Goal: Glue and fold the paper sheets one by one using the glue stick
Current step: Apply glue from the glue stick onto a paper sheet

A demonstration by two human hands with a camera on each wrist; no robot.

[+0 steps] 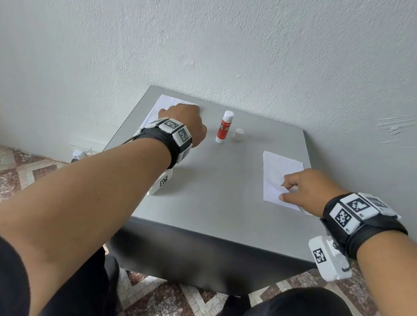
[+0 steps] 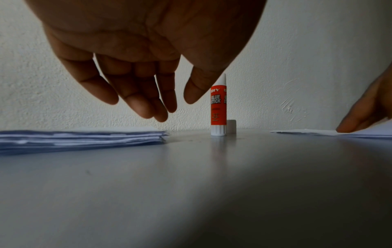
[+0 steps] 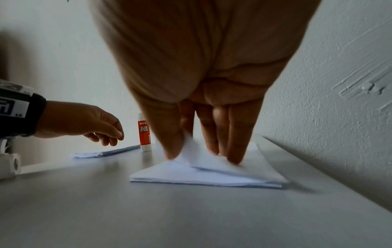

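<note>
In the head view, the left hand (image 1: 184,119) hovers at upper left over a paper stack (image 1: 164,103), fingers relaxed, holding nothing. The right hand (image 1: 304,190) at right pinches a lifted corner of the folded sheets (image 1: 277,173). The uncapped glue stick (image 1: 224,126) stands upright center on the table (image 1: 209,198), cap (image 1: 238,134) just beside.

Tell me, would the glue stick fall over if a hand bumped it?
Probably yes. The glue stick stands upright on the grey table, tall and narrow on a small base, so a sideways knock would likely tip it. Its body looks round, so it might then roll. Its cap is off beside it, so the exposed tip could smear.
</note>
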